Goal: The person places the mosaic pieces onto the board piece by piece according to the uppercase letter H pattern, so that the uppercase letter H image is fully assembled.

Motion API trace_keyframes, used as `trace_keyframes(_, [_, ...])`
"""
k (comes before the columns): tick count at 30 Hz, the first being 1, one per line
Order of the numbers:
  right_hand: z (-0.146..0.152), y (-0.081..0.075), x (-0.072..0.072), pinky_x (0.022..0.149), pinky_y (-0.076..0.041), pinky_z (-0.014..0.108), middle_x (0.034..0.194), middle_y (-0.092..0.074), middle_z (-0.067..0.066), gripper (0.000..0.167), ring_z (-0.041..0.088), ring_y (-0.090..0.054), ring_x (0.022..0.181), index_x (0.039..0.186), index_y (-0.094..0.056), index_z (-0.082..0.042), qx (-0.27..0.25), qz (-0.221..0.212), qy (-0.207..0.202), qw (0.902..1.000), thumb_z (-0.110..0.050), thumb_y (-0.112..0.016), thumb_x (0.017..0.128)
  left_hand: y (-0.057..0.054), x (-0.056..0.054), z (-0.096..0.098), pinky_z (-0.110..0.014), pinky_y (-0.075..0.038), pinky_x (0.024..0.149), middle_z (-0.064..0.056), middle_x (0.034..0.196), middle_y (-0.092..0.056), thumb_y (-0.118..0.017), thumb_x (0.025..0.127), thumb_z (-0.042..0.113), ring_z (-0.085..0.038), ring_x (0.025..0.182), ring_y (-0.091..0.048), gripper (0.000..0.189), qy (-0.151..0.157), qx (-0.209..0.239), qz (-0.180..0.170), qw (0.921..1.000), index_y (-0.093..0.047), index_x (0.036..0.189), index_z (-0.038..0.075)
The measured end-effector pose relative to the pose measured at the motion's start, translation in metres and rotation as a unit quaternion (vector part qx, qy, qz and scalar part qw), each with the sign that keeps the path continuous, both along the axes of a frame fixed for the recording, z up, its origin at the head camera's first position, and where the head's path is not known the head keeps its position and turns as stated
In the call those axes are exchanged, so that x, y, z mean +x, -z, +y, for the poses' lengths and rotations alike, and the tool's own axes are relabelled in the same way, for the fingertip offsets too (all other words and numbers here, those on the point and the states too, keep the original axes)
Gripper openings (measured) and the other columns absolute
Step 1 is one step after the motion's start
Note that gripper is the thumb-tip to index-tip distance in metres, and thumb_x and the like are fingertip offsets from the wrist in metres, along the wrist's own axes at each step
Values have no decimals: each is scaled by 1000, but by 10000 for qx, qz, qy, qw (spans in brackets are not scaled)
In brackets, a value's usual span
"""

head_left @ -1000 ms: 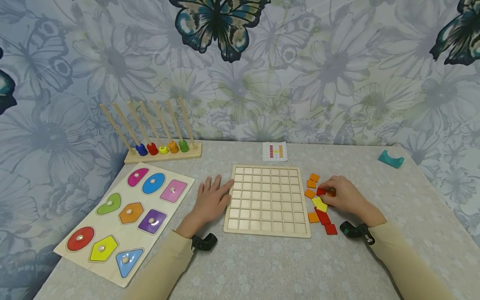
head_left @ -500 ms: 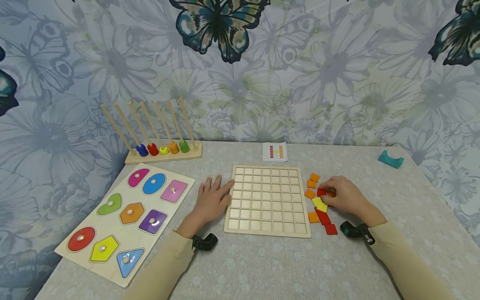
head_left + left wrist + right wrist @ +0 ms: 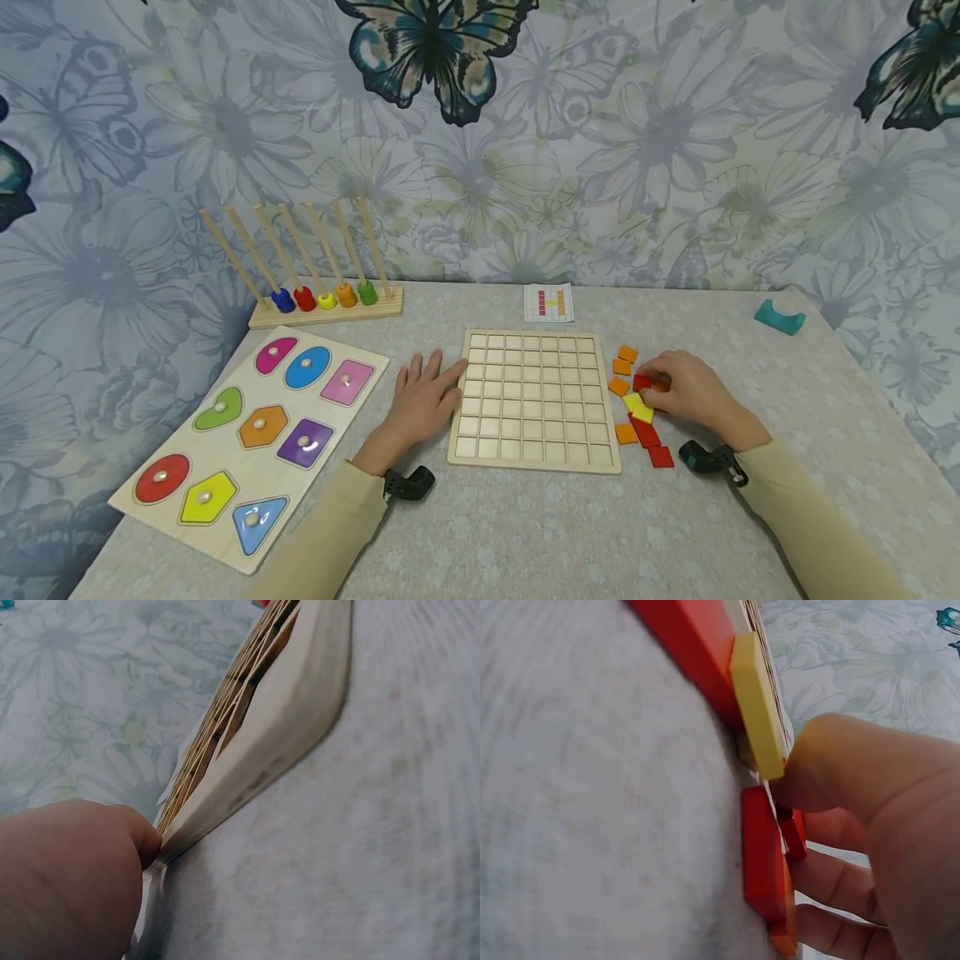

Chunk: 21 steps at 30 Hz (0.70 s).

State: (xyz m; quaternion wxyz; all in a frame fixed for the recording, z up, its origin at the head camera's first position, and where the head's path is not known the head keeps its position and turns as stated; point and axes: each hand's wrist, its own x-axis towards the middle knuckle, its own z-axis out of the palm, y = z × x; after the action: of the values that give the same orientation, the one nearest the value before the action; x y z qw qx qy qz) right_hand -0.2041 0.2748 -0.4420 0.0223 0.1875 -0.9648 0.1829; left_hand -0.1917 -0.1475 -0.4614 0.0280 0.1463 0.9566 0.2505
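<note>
A grey-blue wall covering printed with large flowers (image 3: 660, 200) rises behind a table under a pale grey patterned cloth (image 3: 525, 533). At the left, set at an angle, lies a pale wooden puzzle board with nine coloured knobbed shapes (image 3: 247, 475). In the middle of the table lies a square pale wooden grid board (image 3: 534, 469). Behind the puzzle board stands a wooden peg rack with blue, red, yellow, orange and green beads (image 3: 326, 313). The left hand (image 3: 423, 404) has its fingers spread and holds nothing; it rests beside the grid board, index finger and thumb at its left edge. The right hand (image 3: 690, 392), fingers bent downward, is at the small tiles just right of the grid board; I cannot tell whether it pinches one. Near the back edge lies a white paper card with a coloured grid (image 3: 548, 303), and at the far right a curved teal piece (image 3: 779, 317). Smallest are the square tiles: yellow tiles (image 3: 639, 408) overlapping by the right thumb, red tiles (image 3: 647, 432) below them and at the fingers, and orange tiles (image 3: 627, 353) mostly nearest the grid board
</note>
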Motion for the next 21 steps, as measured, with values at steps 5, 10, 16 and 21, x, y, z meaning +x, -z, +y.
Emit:
trace_keyframes(5, [2, -1, -2, 68, -43, 31, 85, -69, 2, 17, 15, -51, 74, 98, -78, -8, -12, -19, 4, 10000, -16, -75, 83, -1, 0, 0, -72, -7, 121, -27, 167, -21, -43, 106, 30, -54, 155, -6, 52, 11, -11, -22, 10000, -44, 157, 18])
trace_keyframes(10, [-1, -6, -5, 69, -46, 33, 88, -70, 5, 21, 18, -53, 76, 101, -77, -6, -27, -54, 45, 10000, -18, -76, 84, -3, 0, -1, -72, -7, 121, -26, 168, -20, -42, 107, 30, -53, 156, -5, 52, 17, -19, -33, 10000, -43, 157, 18])
trace_keyframes(16, [-9, -13, -9, 78, -55, 44, 95, -72, 9, 29, 23, -62, 84, 108, -76, -2, -140, 20, -13, 9999, -20, -76, 85, -4, 1, -1, -71, -6, 121, -26, 168, -19, -42, 107, 31, -53, 156, -5, 52, 6, 21, -72, 10000, -43, 157, 18])
trace_keyframes(21, [-25, -21, -17, 79, -55, 46, 94, -72, 10, 26, 25, -63, 85, 108, -76, -1, -328, 171, -405, 9985, -15, -76, 86, -2, 1, -1, -71, -6, 122, -25, 168, -19, -42, 107, 32, -53, 156, -4, 52, 18, 22, -98, 9999, -43, 157, 19])
